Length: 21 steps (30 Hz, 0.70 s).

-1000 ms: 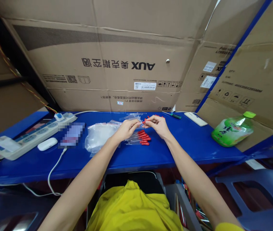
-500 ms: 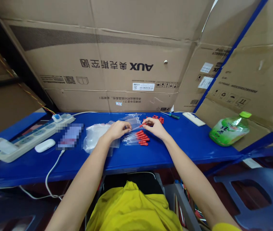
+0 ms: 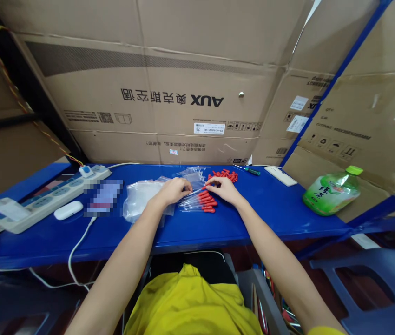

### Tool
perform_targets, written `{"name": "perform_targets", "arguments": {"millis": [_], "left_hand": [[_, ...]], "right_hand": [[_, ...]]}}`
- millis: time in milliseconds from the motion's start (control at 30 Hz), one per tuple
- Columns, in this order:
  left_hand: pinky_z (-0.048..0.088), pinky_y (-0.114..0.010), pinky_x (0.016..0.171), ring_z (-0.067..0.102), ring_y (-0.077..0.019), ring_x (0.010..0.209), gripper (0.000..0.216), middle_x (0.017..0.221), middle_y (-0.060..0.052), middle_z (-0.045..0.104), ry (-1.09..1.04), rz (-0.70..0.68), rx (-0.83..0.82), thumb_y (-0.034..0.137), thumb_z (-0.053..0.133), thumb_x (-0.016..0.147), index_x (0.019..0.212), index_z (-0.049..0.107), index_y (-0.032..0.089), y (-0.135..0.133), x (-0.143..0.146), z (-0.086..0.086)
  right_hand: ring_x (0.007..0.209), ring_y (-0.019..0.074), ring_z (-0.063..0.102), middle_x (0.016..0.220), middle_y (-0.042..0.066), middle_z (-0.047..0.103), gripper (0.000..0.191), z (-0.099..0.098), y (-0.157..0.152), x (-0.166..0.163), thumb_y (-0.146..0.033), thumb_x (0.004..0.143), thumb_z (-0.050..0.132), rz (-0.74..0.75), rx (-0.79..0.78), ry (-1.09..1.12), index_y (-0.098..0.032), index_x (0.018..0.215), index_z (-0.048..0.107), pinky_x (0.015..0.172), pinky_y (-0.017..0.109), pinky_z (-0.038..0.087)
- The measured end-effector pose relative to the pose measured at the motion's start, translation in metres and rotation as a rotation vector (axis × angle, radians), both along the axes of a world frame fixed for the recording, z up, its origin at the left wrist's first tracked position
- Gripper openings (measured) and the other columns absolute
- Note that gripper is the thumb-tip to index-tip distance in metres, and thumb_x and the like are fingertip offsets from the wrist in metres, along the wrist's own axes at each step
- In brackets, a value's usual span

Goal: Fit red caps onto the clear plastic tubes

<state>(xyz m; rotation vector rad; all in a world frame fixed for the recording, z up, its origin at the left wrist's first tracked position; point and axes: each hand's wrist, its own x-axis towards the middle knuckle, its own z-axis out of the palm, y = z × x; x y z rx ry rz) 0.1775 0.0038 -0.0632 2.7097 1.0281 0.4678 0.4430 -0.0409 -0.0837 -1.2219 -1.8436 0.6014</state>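
My left hand (image 3: pixel 175 190) is closed on the thin glass end of a dropper (image 3: pixel 198 189). At the dropper's other end, my right hand (image 3: pixel 227 190) pinches the red rubber bulb, mostly hidden by the fingers. Below the hands lies a row of glass droppers with red bulbs (image 3: pixel 207 203), their bulbs pointing right. Bare glass tubes (image 3: pixel 194 177) are piled behind and between the hands. A heap of loose red rubber bulbs (image 3: pixel 231 175) sits just beyond my right hand. Clear plastic bags (image 3: pixel 140 200) lie partly under my left wrist.
On the blue table (image 3: pixel 253 223), a green screwdriver (image 3: pixel 251 171) and a white phone-shaped object (image 3: pixel 280 176) lie at the back right. A green drink bottle (image 3: pixel 332 191) lies tilted at right. Leftward are a power strip (image 3: pixel 54 197), white earphone case (image 3: pixel 68 210) and cabled phone (image 3: pixel 105 197).
The view has shifted slightly. The dropper's glass now shows stretched between my two hands, and more of the loose red bulbs is visible behind my right hand.
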Motion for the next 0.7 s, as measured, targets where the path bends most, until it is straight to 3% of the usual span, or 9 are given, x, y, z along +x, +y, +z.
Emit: {"name": "perform_targets", "arguments": {"millis": [400,700], "left_hand": [[0.052,-0.031,0.083,0.069,-0.024,0.095,0.015,0.103,-0.009,0.074,-0.026,0.082,0.075,0.025,0.057,0.098,0.097,0.071,0.021,0.0022,-0.0064,-0.0029],[0.052,-0.037,0.091,0.067,-0.0255,0.1,0.019,0.107,-0.011,0.072,-0.134,0.056,0.05,0.028,0.05,0.104,0.1,0.066,0.018,0.003,-0.0014,-0.0045]], "right_hand": [[0.073,0.0177,0.067,0.08,0.004,0.077,0.021,0.0021,-0.0044,-0.0034,-0.038,0.083,0.075,0.006,-0.107,0.042,-0.018,0.09,0.078,0.07,0.029,0.051],[0.074,0.0184,0.068,0.082,0.003,0.078,0.017,0.0019,-0.0053,-0.0029,-0.028,0.095,0.061,-0.063,-0.003,-0.136,-0.02,0.091,0.076,0.073,0.03,0.049]]}}
